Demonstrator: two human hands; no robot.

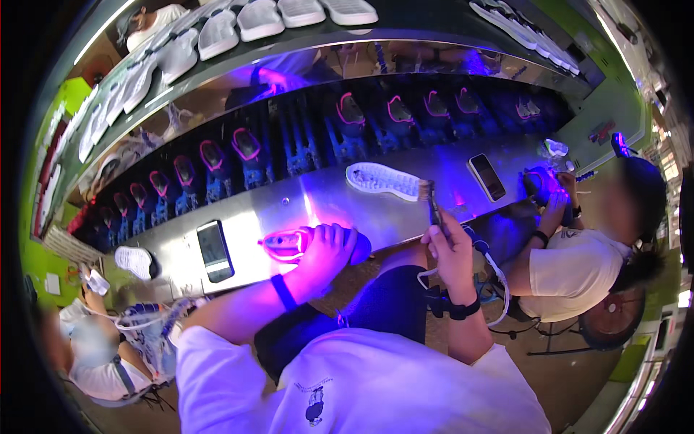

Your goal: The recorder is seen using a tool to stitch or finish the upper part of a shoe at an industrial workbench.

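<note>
My left hand (327,249) grips a dark shoe (289,243) lying on its side at the near edge of the metal bench (325,199); its rim glows pink under violet light. My right hand (450,242) holds a small brush (429,200) upright, bristles up, just to the right of the shoe and not touching it. A white sole (382,180) lies flat on the bench beyond both hands.
Two phones (215,250) (486,176) lie on the bench. Behind it a conveyor (303,137) carries dark shoes on blue lasts; a shelf above holds white soles (260,18). A person (578,253) works a shoe at my right, another person (101,347) sits at my left.
</note>
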